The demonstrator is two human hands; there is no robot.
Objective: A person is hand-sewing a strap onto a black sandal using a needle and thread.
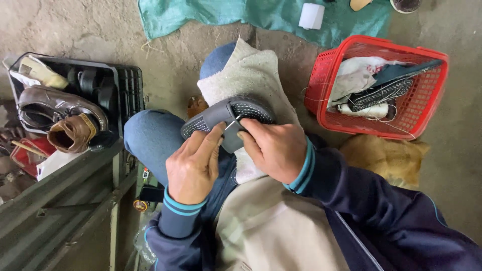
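A grey sandal with a black textured sole lies across a pale cloth on my lap. My left hand grips the sandal's near edge, thumb pressed on the strap. My right hand pinches a thin metal needle against the strap, fingers closed around it. Both sleeves are dark blue with teal cuffs.
A red plastic basket holding soles, cloth and thread stands at the right. A black crate with brown shoes sits at the left beside a grey metal box. A green cloth and a white roll lie ahead on the concrete floor.
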